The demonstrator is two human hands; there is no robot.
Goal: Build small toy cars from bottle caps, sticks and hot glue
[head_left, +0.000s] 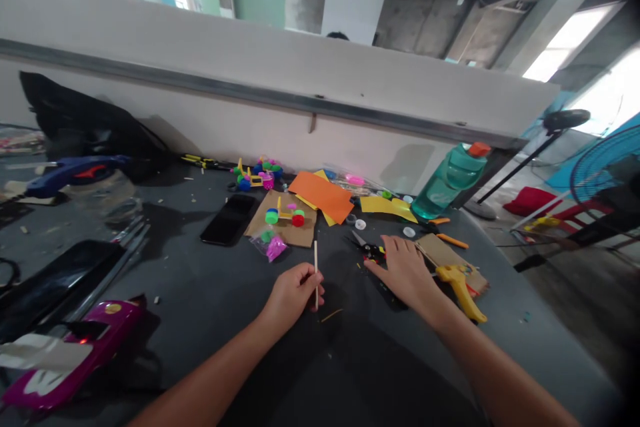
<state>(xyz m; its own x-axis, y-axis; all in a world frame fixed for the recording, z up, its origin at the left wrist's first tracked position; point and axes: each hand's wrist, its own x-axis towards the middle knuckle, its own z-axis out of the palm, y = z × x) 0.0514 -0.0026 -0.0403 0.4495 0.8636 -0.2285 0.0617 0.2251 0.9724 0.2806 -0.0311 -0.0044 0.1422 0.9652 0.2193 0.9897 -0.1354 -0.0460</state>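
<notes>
Between the thumb and fingers of my left hand (293, 293) is a thin pale wooden stick (316, 255), held nearly upright over the dark table. My right hand (406, 271) reaches over a pair of scissors (367, 246), its fingers spread and partly hiding the handles. Whether it touches them I cannot tell. Just right of that hand lies a yellow glue gun (463, 290) by a piece of cardboard (434, 250). Beyond my left hand, a small toy with green and red wheels (285, 216) stands on a brown cardboard sheet (300, 236).
A black phone (229, 220), orange paper (323, 195) and yellow paper (387, 207) lie farther back. A teal bottle (453, 180) leans at the back right. On the left are a magenta power strip (80, 353) and a blue glue gun (75, 172). A white partition (240, 123) bounds the table.
</notes>
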